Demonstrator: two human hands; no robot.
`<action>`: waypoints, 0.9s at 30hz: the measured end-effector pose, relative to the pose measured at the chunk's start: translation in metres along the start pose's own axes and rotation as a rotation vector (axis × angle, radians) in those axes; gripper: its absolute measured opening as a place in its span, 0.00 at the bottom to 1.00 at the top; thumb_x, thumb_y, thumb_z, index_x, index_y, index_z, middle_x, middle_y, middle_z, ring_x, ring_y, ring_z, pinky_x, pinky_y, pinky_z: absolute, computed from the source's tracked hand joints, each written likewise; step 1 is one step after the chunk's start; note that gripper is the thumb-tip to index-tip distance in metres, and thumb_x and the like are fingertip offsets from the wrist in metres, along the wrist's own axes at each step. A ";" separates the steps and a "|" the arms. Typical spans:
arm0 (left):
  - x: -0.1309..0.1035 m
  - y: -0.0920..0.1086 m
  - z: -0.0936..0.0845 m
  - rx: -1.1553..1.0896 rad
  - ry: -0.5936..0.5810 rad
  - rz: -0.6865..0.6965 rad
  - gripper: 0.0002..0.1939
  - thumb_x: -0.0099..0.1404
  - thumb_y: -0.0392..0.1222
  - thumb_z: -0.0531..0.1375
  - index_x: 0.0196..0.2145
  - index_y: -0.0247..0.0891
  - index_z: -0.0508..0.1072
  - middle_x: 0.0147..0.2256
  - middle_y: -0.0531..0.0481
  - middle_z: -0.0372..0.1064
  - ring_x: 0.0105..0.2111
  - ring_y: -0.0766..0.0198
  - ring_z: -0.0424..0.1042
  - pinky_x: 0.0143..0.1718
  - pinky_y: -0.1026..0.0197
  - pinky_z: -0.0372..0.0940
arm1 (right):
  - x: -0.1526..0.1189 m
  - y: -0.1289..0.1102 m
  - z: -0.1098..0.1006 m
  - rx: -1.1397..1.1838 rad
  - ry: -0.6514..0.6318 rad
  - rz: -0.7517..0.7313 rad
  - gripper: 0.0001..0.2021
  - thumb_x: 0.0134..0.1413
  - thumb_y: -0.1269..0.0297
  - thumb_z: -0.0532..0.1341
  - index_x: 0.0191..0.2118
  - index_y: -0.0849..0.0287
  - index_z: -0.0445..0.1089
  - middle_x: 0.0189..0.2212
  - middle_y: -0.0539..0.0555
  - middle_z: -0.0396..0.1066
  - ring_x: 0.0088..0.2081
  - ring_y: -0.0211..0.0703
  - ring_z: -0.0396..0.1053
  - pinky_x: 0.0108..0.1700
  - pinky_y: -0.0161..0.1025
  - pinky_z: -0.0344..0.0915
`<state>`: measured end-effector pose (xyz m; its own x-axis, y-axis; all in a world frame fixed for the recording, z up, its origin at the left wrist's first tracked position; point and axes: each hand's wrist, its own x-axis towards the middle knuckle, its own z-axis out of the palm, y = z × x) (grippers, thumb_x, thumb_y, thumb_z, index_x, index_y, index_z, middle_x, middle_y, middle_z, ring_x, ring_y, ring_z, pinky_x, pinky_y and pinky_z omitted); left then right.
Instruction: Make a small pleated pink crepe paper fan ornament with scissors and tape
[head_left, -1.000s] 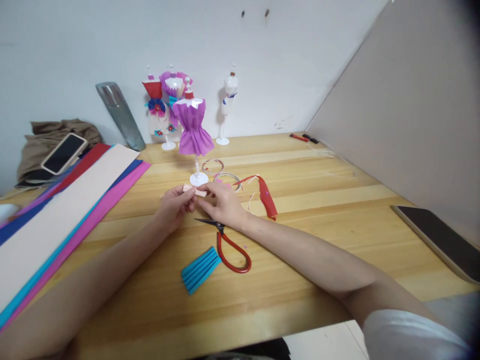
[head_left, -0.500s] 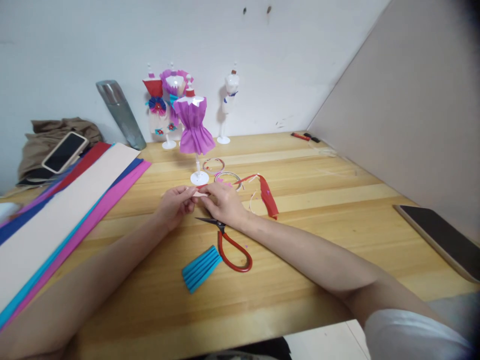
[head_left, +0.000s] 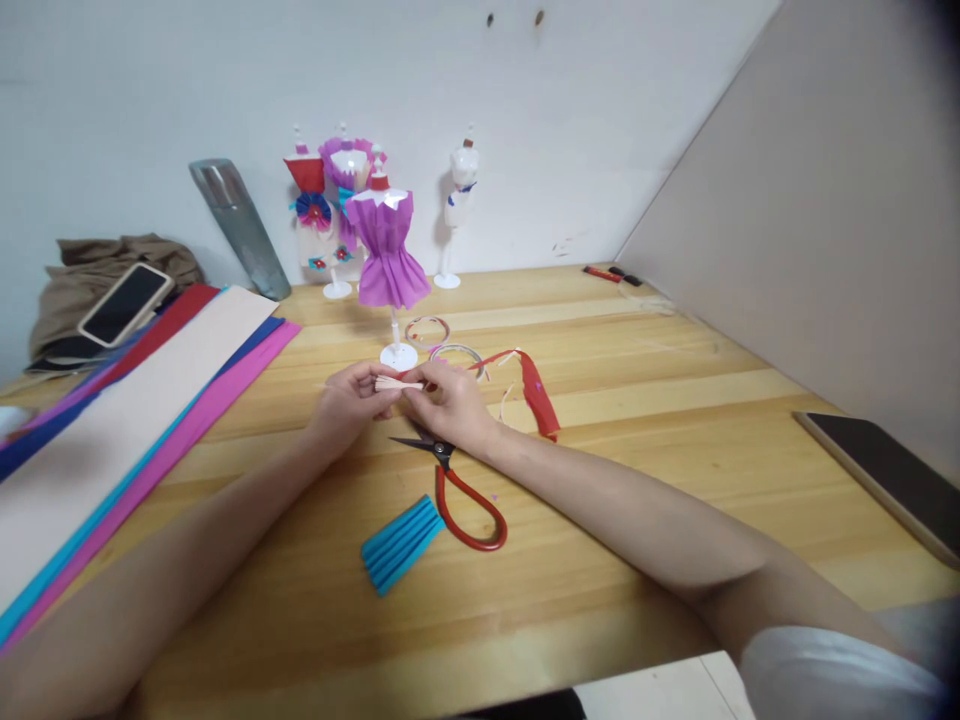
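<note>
Between my two hands is a small piece of pale pink pleated paper (head_left: 391, 384), its folds fanned out on the left side. My left hand (head_left: 354, 398) pinches its left part. The fingers of my right hand (head_left: 452, 402) are closed on its right end. Just below my hands lie scissors with red handles (head_left: 480, 543), blades pointing left, partly under my right hand. A blue pleated paper fan (head_left: 403, 545) rests beside the handles. Directly behind my hands, a small mannequin in a purple paper dress (head_left: 389, 250) stands on a white base.
More dressed mannequins (head_left: 310, 215) and a mostly white one (head_left: 460, 200) stand near the wall, beside a grey bottle (head_left: 241, 230). Coloured paper sheets (head_left: 142, 420) cover the left side. Tape rolls (head_left: 457, 350) and a red strip (head_left: 537, 395) lie behind my right hand. A dark tablet-like slab (head_left: 885, 480) is at right.
The pale pink paper now shows its pleats more openly between my fingers. My left hand has shifted slightly and its fingers have been repositioned on the paper. The view has moved slightly.
</note>
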<state>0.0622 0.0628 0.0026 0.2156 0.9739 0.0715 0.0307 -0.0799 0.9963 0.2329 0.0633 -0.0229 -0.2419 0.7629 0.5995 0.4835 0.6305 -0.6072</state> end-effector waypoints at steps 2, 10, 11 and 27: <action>0.001 -0.002 0.000 0.037 0.002 0.050 0.18 0.45 0.45 0.72 0.31 0.35 0.74 0.21 0.54 0.72 0.19 0.70 0.68 0.24 0.66 0.64 | 0.000 0.001 0.001 0.002 0.009 0.009 0.05 0.56 0.67 0.60 0.35 0.58 0.73 0.31 0.53 0.76 0.33 0.41 0.71 0.37 0.38 0.65; 0.000 -0.006 0.000 0.097 -0.001 0.111 0.12 0.52 0.45 0.69 0.30 0.36 0.74 0.16 0.55 0.70 0.17 0.69 0.68 0.22 0.66 0.63 | -0.001 -0.003 -0.002 0.001 0.039 -0.020 0.06 0.57 0.67 0.58 0.34 0.58 0.73 0.31 0.53 0.76 0.34 0.42 0.71 0.39 0.39 0.66; 0.000 -0.007 0.000 0.096 -0.002 0.111 0.12 0.52 0.46 0.69 0.30 0.36 0.74 0.16 0.55 0.69 0.17 0.69 0.68 0.22 0.66 0.63 | -0.001 -0.003 -0.002 0.000 0.039 -0.013 0.06 0.57 0.67 0.58 0.34 0.58 0.73 0.31 0.53 0.76 0.34 0.42 0.71 0.39 0.40 0.65; -0.004 -0.003 0.004 0.052 0.019 0.102 0.14 0.50 0.47 0.70 0.30 0.36 0.74 0.17 0.54 0.71 0.18 0.68 0.69 0.23 0.65 0.64 | -0.001 -0.001 0.000 0.032 0.027 -0.002 0.05 0.56 0.67 0.59 0.33 0.57 0.72 0.30 0.51 0.75 0.33 0.41 0.71 0.38 0.38 0.65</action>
<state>0.0654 0.0580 -0.0012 0.2013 0.9640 0.1737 0.0602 -0.1891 0.9801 0.2326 0.0623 -0.0228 -0.2196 0.7576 0.6147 0.4558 0.6368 -0.6219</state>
